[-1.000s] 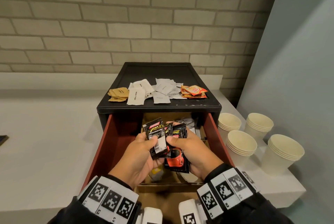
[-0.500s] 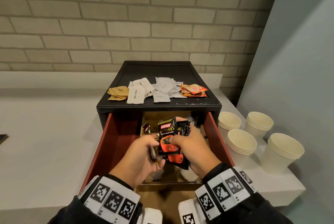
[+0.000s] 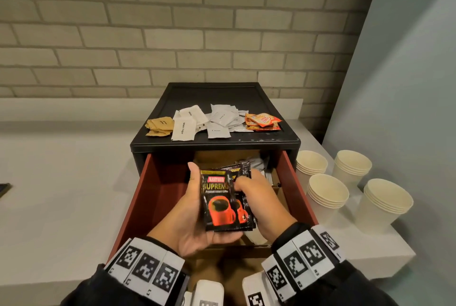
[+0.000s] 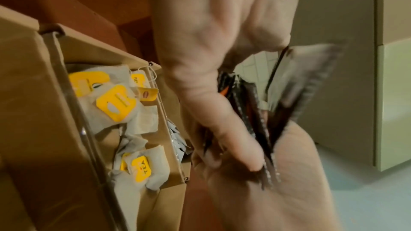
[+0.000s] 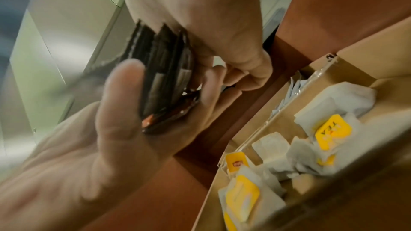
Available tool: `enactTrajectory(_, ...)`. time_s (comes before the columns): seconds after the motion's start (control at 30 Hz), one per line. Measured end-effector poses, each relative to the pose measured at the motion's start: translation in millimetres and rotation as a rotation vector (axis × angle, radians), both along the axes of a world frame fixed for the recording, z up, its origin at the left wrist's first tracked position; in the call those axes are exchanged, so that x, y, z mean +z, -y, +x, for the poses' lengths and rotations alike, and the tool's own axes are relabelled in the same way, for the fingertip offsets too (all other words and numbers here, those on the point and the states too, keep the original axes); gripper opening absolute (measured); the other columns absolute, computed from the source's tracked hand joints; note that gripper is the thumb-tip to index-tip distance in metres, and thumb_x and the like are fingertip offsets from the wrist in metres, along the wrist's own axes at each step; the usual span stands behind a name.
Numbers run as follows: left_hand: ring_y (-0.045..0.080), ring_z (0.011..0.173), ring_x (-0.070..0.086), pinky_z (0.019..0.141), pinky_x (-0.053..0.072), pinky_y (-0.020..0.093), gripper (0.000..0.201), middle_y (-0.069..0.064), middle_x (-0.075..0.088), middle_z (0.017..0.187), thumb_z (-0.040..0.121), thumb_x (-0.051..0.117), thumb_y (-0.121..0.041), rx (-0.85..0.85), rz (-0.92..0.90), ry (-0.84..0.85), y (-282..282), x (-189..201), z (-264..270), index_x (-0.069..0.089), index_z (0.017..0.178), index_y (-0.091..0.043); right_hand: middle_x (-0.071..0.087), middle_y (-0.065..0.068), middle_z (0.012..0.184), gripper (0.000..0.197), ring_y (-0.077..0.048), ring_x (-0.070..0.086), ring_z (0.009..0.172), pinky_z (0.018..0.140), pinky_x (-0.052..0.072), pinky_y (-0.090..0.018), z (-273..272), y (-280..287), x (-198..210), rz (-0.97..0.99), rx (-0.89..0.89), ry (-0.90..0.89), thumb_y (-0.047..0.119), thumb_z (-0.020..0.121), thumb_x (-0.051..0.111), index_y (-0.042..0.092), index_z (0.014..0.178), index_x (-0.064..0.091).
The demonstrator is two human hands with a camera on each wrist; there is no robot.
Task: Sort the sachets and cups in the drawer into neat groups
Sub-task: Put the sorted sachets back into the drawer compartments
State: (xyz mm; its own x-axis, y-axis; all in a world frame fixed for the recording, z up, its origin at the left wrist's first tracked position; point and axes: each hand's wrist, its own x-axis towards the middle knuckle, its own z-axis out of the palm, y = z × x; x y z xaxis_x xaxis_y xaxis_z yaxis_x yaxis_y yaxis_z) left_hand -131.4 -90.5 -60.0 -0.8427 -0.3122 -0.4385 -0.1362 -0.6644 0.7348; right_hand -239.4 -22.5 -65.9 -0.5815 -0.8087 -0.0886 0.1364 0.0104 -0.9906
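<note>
Holding a fanned stack of black coffee sachets (image 3: 225, 203) upright above the open drawer (image 3: 158, 194), both hands meet at the middle of the head view. The left hand (image 3: 195, 219) cradles the stack from below and behind, palm up, thumb raised along the left edge of the front sachet, which shows a red cup. The right hand (image 3: 261, 204) grips the same stack from the right, its thumb pressed on the front face and its fingers curled behind. In the left wrist view the sachets (image 4: 255, 111) stand on edge across the left palm, with the fingers of the right hand (image 4: 222, 94) clamped over them. In the right wrist view the stack (image 5: 166, 83) is seen edge-on between the right thumb and the left hand (image 5: 222, 24).

Under the hands, inside the red-walled drawer, a brown cardboard tray (image 4: 33, 111) holds loose tea bags (image 4: 115, 101) with yellow tags; the same tea bags (image 5: 324, 129) show in the right wrist view.

Beyond the drawer, on the black top of the cabinet (image 3: 214, 94), lie four groups side by side: brown sachets (image 3: 159, 127) at the left, white sugar sachets (image 3: 186, 123), white creamer sachets (image 3: 223, 120), and orange sachets (image 3: 262, 122) at the right.

To the right of the cabinet, four stacks of paper cups (image 3: 328, 194) stand on the white counter (image 3: 61, 182). A brick wall (image 3: 172, 22) rises behind.
</note>
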Motion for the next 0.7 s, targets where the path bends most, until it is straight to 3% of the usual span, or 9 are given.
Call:
enactTrajectory(0.1, 0.040, 0.097, 0.065, 0.086, 0.051, 0.051, 0.100, 0.026, 0.068, 0.105, 0.071, 0.018, -0.086, 0.011, 0.111, 0.001, 2.8, -2.8, -0.9, 0.063, 0.112, -0.006, 0.065, -0.007, 0.084, 0.016, -0.020, 0.065, 0.073, 0.059, 0.049, -0.025, -0.4, 6.7, -8.0, 0.054, -0.054, 0.080, 0.007, 0.092, 0.047, 0.006, 0.105, 0.057)
enactTrajectory(0.13, 0.040, 0.099, 0.065, 0.086, 0.051, 0.051, 0.098, 0.026, 0.067, 0.108, 0.076, 0.017, -0.083, 0.009, 0.152, 0.003, 4.2, -4.7, -0.6, 0.061, 0.115, -0.005, 0.063, -0.009, 0.087, 0.021, -0.021, 0.064, 0.072, 0.060, 0.049, -0.025, -0.2, 8.5, -11.6, 0.072, -0.063, 0.150, 0.010, 0.093, 0.046, 0.009, 0.113, 0.053)
enactTrajectory(0.17, 0.040, 0.098, 0.065, 0.084, 0.052, 0.050, 0.096, 0.027, 0.066, 0.110, 0.079, 0.016, -0.081, 0.021, 0.178, 0.023, 6.4, -7.7, -0.5, 0.060, 0.117, -0.004, 0.061, -0.011, 0.085, 0.021, -0.022, 0.061, 0.070, 0.061, 0.048, -0.026, 0.9, 9.2, -13.6, 0.104, -0.078, 0.212, 0.012, 0.094, 0.045, 0.012, 0.113, 0.051)
enactTrajectory(0.23, 0.037, 0.096, 0.065, 0.081, 0.052, 0.048, 0.093, 0.025, 0.067, 0.108, 0.082, 0.019, -0.078, 0.047, 0.172, 0.079, 9.5, -13.3, -1.0, 0.060, 0.119, -0.003, 0.053, -0.009, 0.071, 0.012, -0.021, 0.053, 0.063, 0.060, 0.041, -0.027, 2.1, 6.8, -13.3, 0.175, -0.094, 0.244, 0.012, 0.094, 0.040, 0.014, 0.090, 0.051)
enactTrajectory(0.33, 0.030, 0.072, 0.071, 0.060, 0.058, 0.039, 0.069, 0.020, 0.072, 0.088, 0.084, 0.044, -0.065, 0.029, 0.076, 0.127, 5.7, -13.0, -2.5, 0.067, 0.104, -0.004, 0.050, -0.008, 0.064, 0.031, -0.020, 0.049, 0.060, 0.060, 0.037, -0.028, 2.4, 3.8, -14.6, 0.197, -0.096, 0.211, 0.012, 0.096, 0.038, 0.011, 0.067, 0.048)
enactTrajectory(0.4, 0.028, 0.062, 0.070, 0.052, 0.058, 0.035, 0.041, 0.017, 0.072, 0.078, 0.074, 0.067, -0.039, 0.017, -0.002, 0.166, 1.6, -9.6, -1.9, 0.066, 0.098, -0.005, 0.060, -0.011, 0.074, 0.031, -0.024, 0.057, 0.068, 0.067, 0.045, -0.031, 4.1, 3.1, -13.3, 0.190, -0.119, 0.231, 0.025, 0.099, 0.038, 0.010, 0.078, 0.056)
enactTrajectory(0.5, 0.027, 0.061, 0.070, 0.054, 0.059, 0.036, 0.031, 0.017, 0.072, 0.076, 0.070, 0.071, -0.007, 0.064, -0.063, 0.215, 0.3, -13.4, -1.7, 0.063, 0.099, -0.003, 0.067, -0.017, 0.095, 0.049, -0.030, 0.064, 0.080, 0.076, 0.051, -0.037, 5.6, 2.4, -9.3, 0.160, -0.106, 0.340, 0.049, 0.097, 0.035, 0.007, 0.100, 0.061)
enactTrajectory(0.6, 0.029, 0.060, 0.070, 0.052, 0.058, 0.037, 0.041, 0.019, 0.072, 0.076, 0.062, 0.070, -0.002, 0.089, -0.070, 0.224, 2.5, -16.6, -3.2, 0.062, 0.102, -0.001, 0.068, -0.014, 0.091, 0.041, -0.027, 0.066, 0.078, 0.075, 0.053, -0.037, 8.4, 1.9, -6.8, 0.176, -0.022, 0.271, 0.044, 0.094, 0.046, 0.007, 0.102, 0.062)
enactTrajectory(0.7, 0.034, 0.068, 0.069, 0.062, 0.057, 0.044, 0.044, 0.021, 0.071, 0.082, 0.057, 0.071, -0.008, 0.047, -0.085, 0.188, 5.6, -16.6, -1.6, 0.063, 0.100, -0.002, 0.066, -0.010, 0.095, 0.024, -0.025, 0.064, 0.083, 0.078, 0.052, -0.035, 12.8, 1.6, -7.2, 0.209, 0.023, 0.084, 0.032, 0.096, 0.048, 0.011, 0.102, 0.059)
